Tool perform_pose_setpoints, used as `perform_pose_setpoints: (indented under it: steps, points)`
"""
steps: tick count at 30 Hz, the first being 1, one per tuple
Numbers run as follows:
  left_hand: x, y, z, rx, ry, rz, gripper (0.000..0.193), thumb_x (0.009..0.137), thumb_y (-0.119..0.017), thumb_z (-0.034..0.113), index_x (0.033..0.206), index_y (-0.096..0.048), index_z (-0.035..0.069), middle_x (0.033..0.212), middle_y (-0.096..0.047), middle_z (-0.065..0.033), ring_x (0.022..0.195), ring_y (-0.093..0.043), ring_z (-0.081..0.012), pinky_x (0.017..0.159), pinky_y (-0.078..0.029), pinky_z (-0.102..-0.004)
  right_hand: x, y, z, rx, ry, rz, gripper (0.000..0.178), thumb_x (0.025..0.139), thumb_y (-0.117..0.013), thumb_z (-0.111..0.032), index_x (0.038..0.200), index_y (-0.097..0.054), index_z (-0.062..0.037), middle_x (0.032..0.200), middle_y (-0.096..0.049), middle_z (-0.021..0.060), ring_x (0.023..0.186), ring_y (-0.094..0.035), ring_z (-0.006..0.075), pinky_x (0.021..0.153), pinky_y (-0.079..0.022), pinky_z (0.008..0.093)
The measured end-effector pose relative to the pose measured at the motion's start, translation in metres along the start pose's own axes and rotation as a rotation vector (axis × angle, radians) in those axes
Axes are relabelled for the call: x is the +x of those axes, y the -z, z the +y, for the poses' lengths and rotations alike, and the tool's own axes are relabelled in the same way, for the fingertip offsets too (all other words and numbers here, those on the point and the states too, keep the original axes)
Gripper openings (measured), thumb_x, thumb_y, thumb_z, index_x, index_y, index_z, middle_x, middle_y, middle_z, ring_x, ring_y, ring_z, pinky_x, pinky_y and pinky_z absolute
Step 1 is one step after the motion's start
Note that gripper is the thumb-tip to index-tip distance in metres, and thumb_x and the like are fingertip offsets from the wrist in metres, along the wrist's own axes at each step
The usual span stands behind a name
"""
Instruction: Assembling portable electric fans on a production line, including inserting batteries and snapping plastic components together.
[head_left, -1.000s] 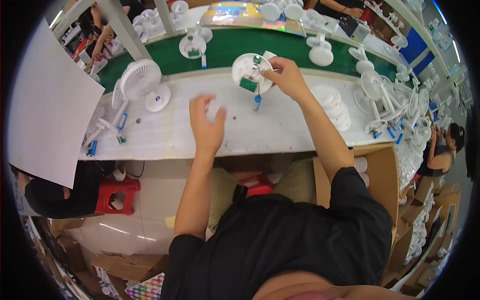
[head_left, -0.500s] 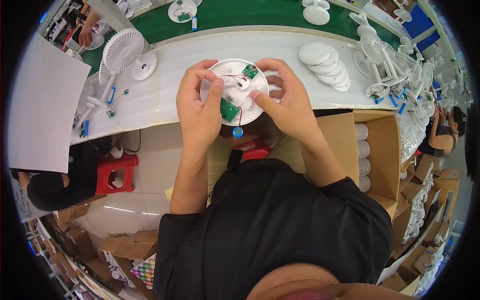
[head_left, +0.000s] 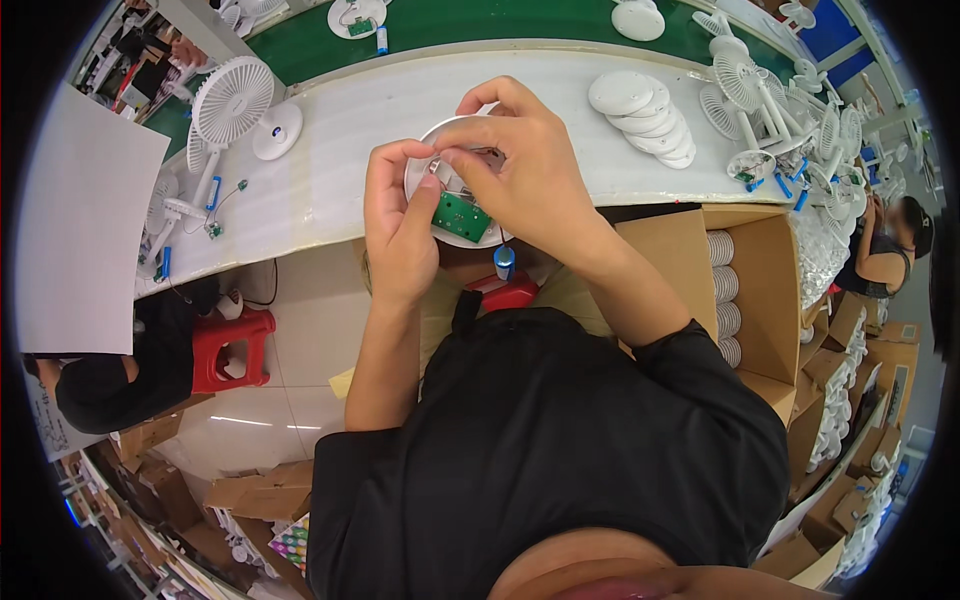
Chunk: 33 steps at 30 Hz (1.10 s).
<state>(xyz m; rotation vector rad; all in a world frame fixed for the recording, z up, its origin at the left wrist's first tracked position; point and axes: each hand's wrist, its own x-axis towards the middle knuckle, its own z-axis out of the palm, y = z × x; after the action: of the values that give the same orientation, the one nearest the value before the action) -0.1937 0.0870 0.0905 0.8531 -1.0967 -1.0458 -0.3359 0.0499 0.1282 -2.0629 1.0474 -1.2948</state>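
A round white fan base (head_left: 489, 237) is held up over the table's near edge, its inner side facing me. My left hand (head_left: 400, 230) grips its left side, thumb on top. My right hand (head_left: 540, 175) reaches across the base, thumb and forefinger pinched together near the left thumb. What that pinch holds is too small to make out, and the hand hides much of the base's right side. A green circuit board (head_left: 460, 216) sits at the near part of the base. Below the rim hangs a blue cylindrical battery (head_left: 504, 263) on a wire.
Stacked white discs (head_left: 650, 115) lie to the right on the white tabletop (head_left: 340, 150). An assembled white fan (head_left: 235, 100) stands left, with more fans (head_left: 745, 90) at far right. An open carton (head_left: 765, 300) of discs is by my right arm; a red stool (head_left: 232, 350) is left.
My right hand has left the base's right rim and moved left across it into a pinch beside my left thumb. The base has tilted, and the battery hangs a little farther right.
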Motion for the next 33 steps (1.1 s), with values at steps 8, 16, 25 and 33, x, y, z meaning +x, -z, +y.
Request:
perform_pose_setpoints:
  steps: [8,16,25,33]
  points:
    - [0.020,0.023,0.030,0.289,0.152,-0.244,0.015,0.092,-0.054,-0.001,0.106,-0.059,0.003,0.087,-0.060,-0.0049,0.075,-0.050,-0.0081,0.069,-0.041,-0.0187,0.016,0.009,0.011,-0.024,0.073,-0.065,0.013,0.080,-0.067,-0.002,0.091,-0.074,-0.0046,0.100,-0.058,0.0060,0.074,-0.051,0.0150,0.064,-0.043,0.0261]
    - [0.021,0.015,0.014,0.349,-0.026,-0.002,0.010,0.091,-0.055,0.000,0.100,-0.060,0.000,0.087,-0.063,-0.0071,0.070,-0.049,-0.0101,0.063,-0.041,-0.0210,-0.032,0.045,0.006,0.249,-0.256,0.137,0.018,0.088,-0.063,-0.012,0.104,-0.063,-0.0046,0.081,-0.059,0.0063,0.071,-0.054,0.0143,0.063,-0.045,0.0258]
    - [0.012,0.004,0.007,0.373,-0.151,0.017,0.008,0.093,-0.054,0.002,0.099,-0.059,0.000,0.084,-0.059,-0.0055,0.069,-0.049,-0.0096,0.061,-0.041,-0.0204,-0.081,0.003,0.021,1.306,-0.851,0.296,0.015,0.101,-0.052,-0.014,0.114,-0.051,-0.0057,0.095,-0.061,0.0100,0.080,-0.059,0.0150,0.070,-0.049,0.0248]
    - [0.009,-0.001,0.006,0.398,-0.112,0.048,0.008,0.095,-0.054,0.003,0.099,-0.059,0.000,0.081,-0.056,-0.0038,0.068,-0.047,-0.0090,0.059,-0.040,-0.0201,-0.051,-0.011,0.019,0.662,-0.227,0.674,0.017,0.101,-0.053,-0.014,0.116,-0.051,-0.0053,0.098,-0.063,0.0084,0.089,-0.060,0.0141,0.075,-0.047,0.0239]
